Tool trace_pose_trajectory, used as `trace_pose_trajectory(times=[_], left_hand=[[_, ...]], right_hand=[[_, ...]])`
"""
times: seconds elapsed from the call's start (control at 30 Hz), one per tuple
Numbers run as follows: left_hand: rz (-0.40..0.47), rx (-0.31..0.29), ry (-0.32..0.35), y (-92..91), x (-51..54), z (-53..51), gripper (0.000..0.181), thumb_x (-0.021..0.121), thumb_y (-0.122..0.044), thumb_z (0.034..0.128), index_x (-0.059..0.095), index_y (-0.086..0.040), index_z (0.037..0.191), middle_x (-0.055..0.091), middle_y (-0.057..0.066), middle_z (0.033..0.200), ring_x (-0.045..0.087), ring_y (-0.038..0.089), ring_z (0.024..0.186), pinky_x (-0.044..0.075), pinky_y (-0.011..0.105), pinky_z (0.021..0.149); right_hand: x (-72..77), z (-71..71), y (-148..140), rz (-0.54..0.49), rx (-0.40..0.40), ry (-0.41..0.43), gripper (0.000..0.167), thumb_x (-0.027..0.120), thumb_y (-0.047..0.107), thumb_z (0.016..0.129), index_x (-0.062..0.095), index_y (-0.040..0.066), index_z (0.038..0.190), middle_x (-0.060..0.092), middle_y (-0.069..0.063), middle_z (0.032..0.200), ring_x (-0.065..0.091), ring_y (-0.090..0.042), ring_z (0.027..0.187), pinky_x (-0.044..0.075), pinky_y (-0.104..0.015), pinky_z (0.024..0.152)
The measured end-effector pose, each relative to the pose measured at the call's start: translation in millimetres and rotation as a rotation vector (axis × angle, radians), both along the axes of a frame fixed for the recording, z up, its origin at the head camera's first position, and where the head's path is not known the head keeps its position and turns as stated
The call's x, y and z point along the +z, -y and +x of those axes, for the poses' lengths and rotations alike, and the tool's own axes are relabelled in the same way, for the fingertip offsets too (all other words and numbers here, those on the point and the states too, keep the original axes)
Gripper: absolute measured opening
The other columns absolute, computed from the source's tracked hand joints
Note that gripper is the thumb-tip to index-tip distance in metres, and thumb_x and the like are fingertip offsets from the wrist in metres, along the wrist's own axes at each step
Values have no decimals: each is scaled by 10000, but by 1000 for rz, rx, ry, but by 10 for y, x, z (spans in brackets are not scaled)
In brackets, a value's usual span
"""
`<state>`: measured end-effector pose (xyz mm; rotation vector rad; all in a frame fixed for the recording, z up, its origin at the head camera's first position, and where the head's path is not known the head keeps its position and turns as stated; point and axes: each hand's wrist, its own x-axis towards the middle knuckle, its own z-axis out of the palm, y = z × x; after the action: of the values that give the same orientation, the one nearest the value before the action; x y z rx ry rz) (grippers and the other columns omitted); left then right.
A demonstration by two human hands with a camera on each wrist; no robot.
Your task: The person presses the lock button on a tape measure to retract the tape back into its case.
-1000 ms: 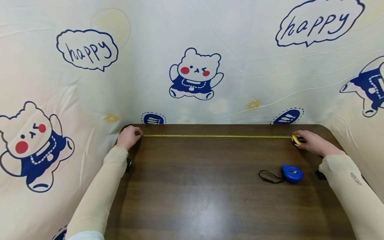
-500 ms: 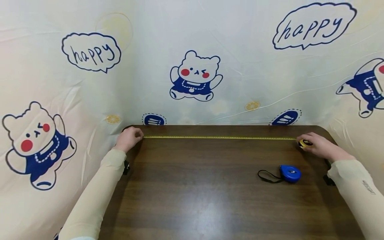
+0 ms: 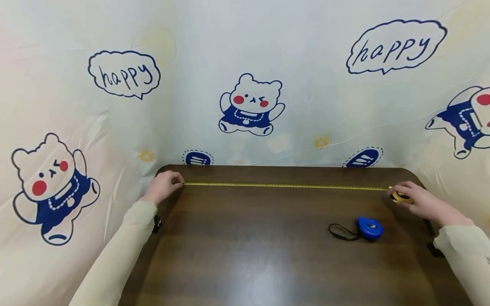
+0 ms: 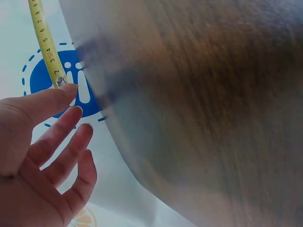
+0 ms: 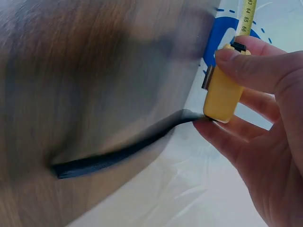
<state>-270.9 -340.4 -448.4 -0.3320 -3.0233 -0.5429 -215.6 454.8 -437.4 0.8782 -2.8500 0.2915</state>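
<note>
A yellow tape blade (image 3: pixel 285 185) runs nearly straight across the far part of the brown table, between the two hands. At its left end my left hand (image 3: pixel 162 187) pinches the tip; in the left wrist view the thumb lies by the metal hook (image 4: pixel 59 81), the other fingers loosely bent. My right hand (image 3: pixel 428 202) grips the yellow tape measure case (image 5: pixel 222 92), thumb near its black button, fingers around the far side. From the case a black strap (image 5: pixel 109 158) hangs down. The blade (image 5: pixel 247 19) shows numbers in the sixties beside the case.
A blue tape measure (image 3: pixel 369 228) with a black strap loop lies on the right half of the brown table (image 3: pixel 245 238). Printed fabric (image 3: pixel 306 106) with bears and "happy" bubbles hangs behind and at both sides.
My right hand has moved right with the yellow case, and the blade between the hands is longer. My left hand still pinches the blade's end. The head view has tilted up slightly.
</note>
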Motion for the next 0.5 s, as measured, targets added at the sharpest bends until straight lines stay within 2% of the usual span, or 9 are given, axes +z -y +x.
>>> trace_pose_trajectory(times=[0.07,0.27,0.4,0.5], left_hand=[[2,-5,-1,-2,-13,25,53,763,-93,939,781,-74,986,713,112,980,665,324,914,525,557,809],[2,-24,-30,54,-67,60,50,797,-115,914,770,-78,934,709,79,926,663,290,862,525,537,782],[18,-32,-31,58,-34,89,42,803,-87,901,772,-79,928,707,74,914,657,272,838,530,518,771],[39,-33,-36,89,-34,173,42,797,-66,903,772,-82,933,708,77,910,659,267,833,532,503,766]], right_hand=[[-5,55,-21,5,5,-21,422,870,-91,715,726,70,1078,649,-177,1075,645,-355,938,561,-334,711],[-7,153,-39,12,23,-96,448,884,-83,695,716,105,1065,658,-132,1064,633,-324,909,533,-237,708],[15,186,-60,1,34,-138,479,893,-99,661,716,116,1051,662,-116,1055,617,-298,912,465,-128,749],[7,227,-45,-19,53,-167,514,897,-131,612,718,110,1029,661,-113,1042,599,-251,920,401,-60,787]])
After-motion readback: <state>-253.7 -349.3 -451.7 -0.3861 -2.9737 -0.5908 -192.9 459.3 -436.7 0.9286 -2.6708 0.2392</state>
